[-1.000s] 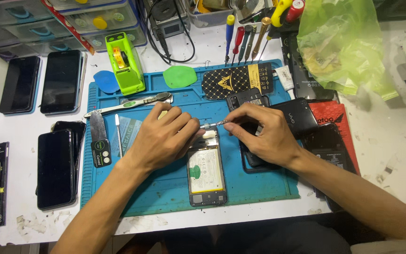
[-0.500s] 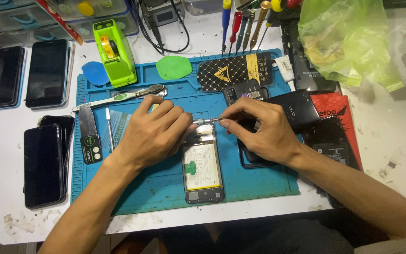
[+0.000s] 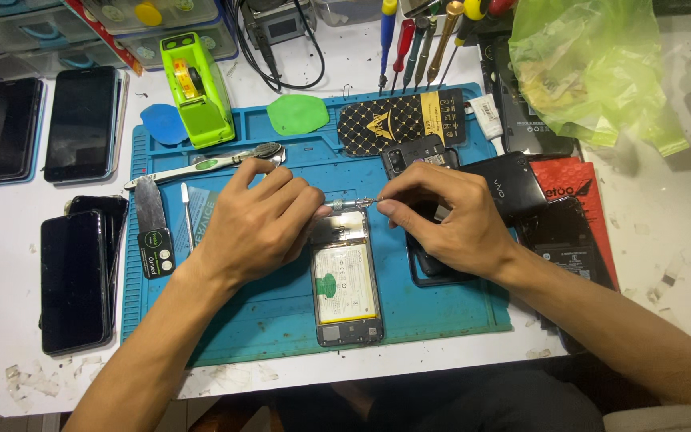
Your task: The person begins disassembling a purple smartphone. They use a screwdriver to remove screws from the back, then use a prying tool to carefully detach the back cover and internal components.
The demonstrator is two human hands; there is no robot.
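Observation:
An opened phone (image 3: pixel 347 288) lies back-up on the blue work mat (image 3: pixel 265 312), its battery and inner parts showing. My left hand (image 3: pixel 257 220) rests on the phone's top left corner, fingers curled against its upper edge. My right hand (image 3: pixel 445 216) pinches a thin metal tool (image 3: pixel 353 204), probably tweezers, whose tip lies at the phone's top end next to my left fingertips. The top of the phone is partly hidden by my fingers.
Several dark phones (image 3: pixel 77 280) lie left of the mat, more phones and covers (image 3: pixel 513 188) to the right. On the mat sit a green tape dispenser (image 3: pixel 196 88), picks (image 3: pixel 297 114), a toothbrush (image 3: pixel 201 166) and a flat pry tool (image 3: pixel 152 228). Screwdrivers (image 3: pixel 417 40) and a green bag (image 3: pixel 593 64) stand behind.
The view has shifted slightly. Both hands stay at the phone's top end with only small finger movements; the tool remains pinched in my right hand.

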